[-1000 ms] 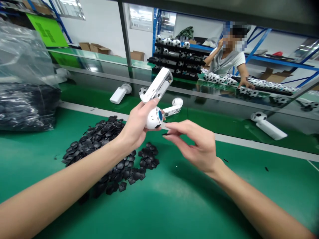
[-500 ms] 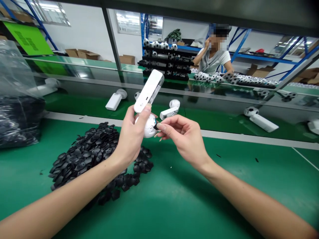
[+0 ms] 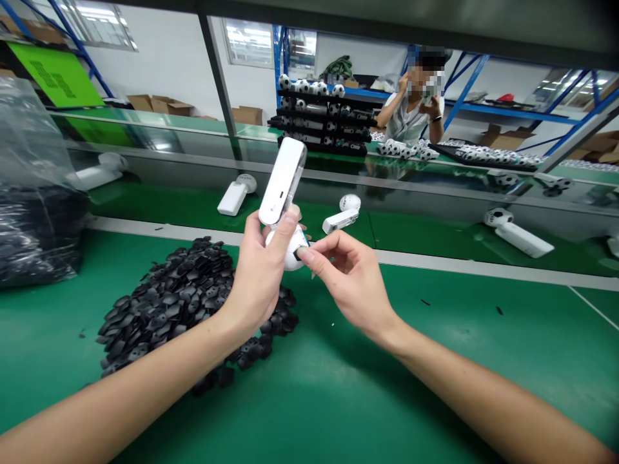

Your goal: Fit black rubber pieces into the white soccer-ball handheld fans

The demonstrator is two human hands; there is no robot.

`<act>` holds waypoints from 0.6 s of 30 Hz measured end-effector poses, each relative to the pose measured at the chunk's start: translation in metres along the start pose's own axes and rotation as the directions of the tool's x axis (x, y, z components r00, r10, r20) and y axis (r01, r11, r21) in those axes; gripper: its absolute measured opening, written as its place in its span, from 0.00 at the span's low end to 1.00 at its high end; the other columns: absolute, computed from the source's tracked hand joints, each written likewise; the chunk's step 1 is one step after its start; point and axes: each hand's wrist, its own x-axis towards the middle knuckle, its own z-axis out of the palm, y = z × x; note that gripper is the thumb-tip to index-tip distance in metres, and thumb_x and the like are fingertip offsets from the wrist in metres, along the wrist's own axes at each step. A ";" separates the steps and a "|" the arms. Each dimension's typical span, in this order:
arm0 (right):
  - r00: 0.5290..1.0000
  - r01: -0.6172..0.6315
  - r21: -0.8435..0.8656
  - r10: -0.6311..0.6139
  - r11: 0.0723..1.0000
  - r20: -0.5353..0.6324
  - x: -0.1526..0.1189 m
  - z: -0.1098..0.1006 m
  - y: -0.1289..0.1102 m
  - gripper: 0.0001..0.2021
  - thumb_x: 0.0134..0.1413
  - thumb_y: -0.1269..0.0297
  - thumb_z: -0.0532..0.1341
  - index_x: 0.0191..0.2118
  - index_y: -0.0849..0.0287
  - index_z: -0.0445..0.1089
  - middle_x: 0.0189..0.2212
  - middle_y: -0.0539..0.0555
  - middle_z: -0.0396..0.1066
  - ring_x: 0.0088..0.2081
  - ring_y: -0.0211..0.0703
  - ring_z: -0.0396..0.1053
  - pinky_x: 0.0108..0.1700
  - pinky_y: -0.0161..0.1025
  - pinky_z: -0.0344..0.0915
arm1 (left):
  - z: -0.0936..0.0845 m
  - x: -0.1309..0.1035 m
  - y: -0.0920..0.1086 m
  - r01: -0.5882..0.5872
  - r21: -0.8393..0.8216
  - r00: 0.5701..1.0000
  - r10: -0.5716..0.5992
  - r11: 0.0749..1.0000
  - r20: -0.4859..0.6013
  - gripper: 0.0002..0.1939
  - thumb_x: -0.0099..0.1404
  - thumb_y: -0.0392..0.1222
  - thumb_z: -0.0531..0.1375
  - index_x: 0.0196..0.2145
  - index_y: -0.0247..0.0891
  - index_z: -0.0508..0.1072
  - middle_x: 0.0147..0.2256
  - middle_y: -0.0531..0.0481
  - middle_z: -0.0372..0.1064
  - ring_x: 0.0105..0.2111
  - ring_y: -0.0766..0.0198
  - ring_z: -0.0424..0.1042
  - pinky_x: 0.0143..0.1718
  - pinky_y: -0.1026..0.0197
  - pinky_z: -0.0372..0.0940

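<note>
My left hand is wrapped round a white device, whose long flat body tilts up above a rounded white head. At the right side of that head, my right hand pinches a small black piece between thumb and forefinger, against the head's surface. The fingertips hide part of the piece. Below and left of the device, a pile of black pieces lies on the green table, partly behind my left forearm.
White devices lie on the green belt beyond the pale edge strip. A clear bag of black pieces stands at the left. Across the line, a person sits beside black racks of football-patterned devices.
The held device has tilted more upright and shifted slightly left. My right hand has moved a little left with it. Devices on the belt have shifted right. The person's lower hand has risen.
</note>
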 end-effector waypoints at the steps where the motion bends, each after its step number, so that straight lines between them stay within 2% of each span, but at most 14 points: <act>1: 1.000 -0.003 -0.005 0.003 1.000 0.030 0.002 -0.002 -0.002 0.12 0.57 0.56 0.73 0.31 0.56 0.75 0.29 0.49 0.76 0.30 0.39 0.70 0.32 0.37 0.66 | 0.000 0.001 -0.001 -0.006 0.004 1.000 0.006 1.000 -0.002 0.18 0.69 0.53 0.68 0.47 0.41 0.68 0.37 0.51 0.71 0.32 0.65 0.71 0.28 0.65 0.65; 6: 0.975 -0.010 -0.100 0.032 0.995 0.220 0.013 -0.016 -0.012 0.15 0.54 0.56 0.75 0.26 0.57 0.73 0.24 0.47 0.74 0.26 0.37 0.66 0.32 0.37 0.64 | -0.003 0.003 -0.005 -0.089 0.116 0.996 0.091 0.989 -0.012 0.18 0.65 0.46 0.69 0.48 0.40 0.69 0.39 0.50 0.75 0.35 0.63 0.74 0.33 0.64 0.68; 10: 0.979 -0.033 -0.199 0.072 0.980 0.193 0.014 -0.020 -0.017 0.19 0.50 0.54 0.79 0.23 0.58 0.72 0.21 0.46 0.72 0.24 0.36 0.64 0.29 0.36 0.60 | -0.003 0.001 0.000 -0.135 0.266 0.991 0.134 0.954 0.025 0.18 0.64 0.43 0.68 0.49 0.40 0.69 0.41 0.50 0.77 0.36 0.61 0.74 0.34 0.62 0.68; 12: 0.974 -0.106 -0.197 0.142 0.975 0.177 0.013 -0.020 -0.018 0.20 0.45 0.53 0.81 0.24 0.58 0.72 0.21 0.47 0.74 0.24 0.37 0.67 0.28 0.36 0.61 | -0.002 -0.001 0.004 -0.127 0.323 0.992 0.127 0.938 0.021 0.18 0.63 0.42 0.68 0.49 0.40 0.69 0.42 0.49 0.77 0.35 0.61 0.74 0.33 0.62 0.67; 15: 0.941 -0.255 -0.149 0.280 0.956 0.191 0.014 -0.021 -0.018 0.24 0.38 0.55 0.83 0.30 0.56 0.68 0.22 0.48 0.78 0.26 0.43 0.74 0.28 0.37 0.66 | 0.001 -0.006 0.009 -0.083 0.382 0.996 0.094 0.921 -0.010 0.17 0.63 0.42 0.67 0.48 0.40 0.69 0.44 0.47 0.78 0.37 0.58 0.75 0.31 0.61 0.65; 18: 0.898 -0.339 -0.129 0.361 0.932 0.250 0.017 -0.022 -0.017 0.27 0.39 0.55 0.82 0.34 0.54 0.65 0.23 0.48 0.79 0.28 0.46 0.78 0.31 0.39 0.69 | 0.002 -0.009 0.010 -0.078 0.447 0.996 0.092 0.891 -0.010 0.17 0.63 0.43 0.66 0.49 0.39 0.71 0.44 0.48 0.78 0.37 0.58 0.76 0.30 0.61 0.65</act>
